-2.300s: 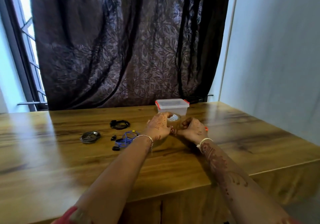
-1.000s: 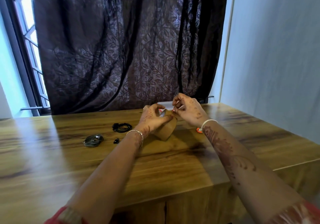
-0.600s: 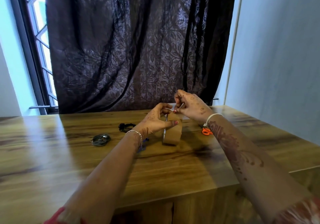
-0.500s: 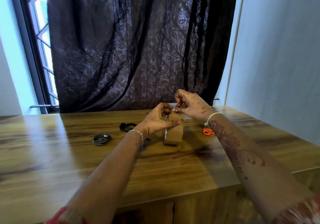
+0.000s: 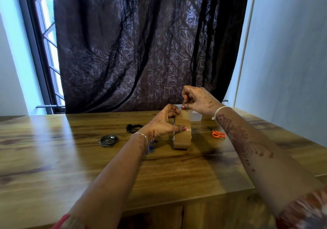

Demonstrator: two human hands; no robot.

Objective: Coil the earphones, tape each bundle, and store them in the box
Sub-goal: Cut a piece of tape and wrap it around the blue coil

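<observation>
We note the wooden counter first, with both forearms reaching out over its near edge. Partly hidden behind the left wrist is a set of blue earphones; we cannot tell whether it is coiled.

Beyond it the brown tape roll stands on edge on the counter. The left hand has the roll in its grip, thumb across the outer face and fingers curled over the top. The right hand is above the roll, its grip pinched at the top of it, apparently on the tape's free end.

Left of the roll lies a grey earphone bundle, coiled, and farther back a black earphone bundle, also coiled. We see no tape on either. Orange-handled scissors lie right of the roll.

The clear box sits behind the right wrist, mostly hidden; its contents cannot be seen. A dark curtain closes the far side.

Our assessment is that coiling is largely done and taping is only starting. Cutting, binding each bundle and storing all remain.
</observation>
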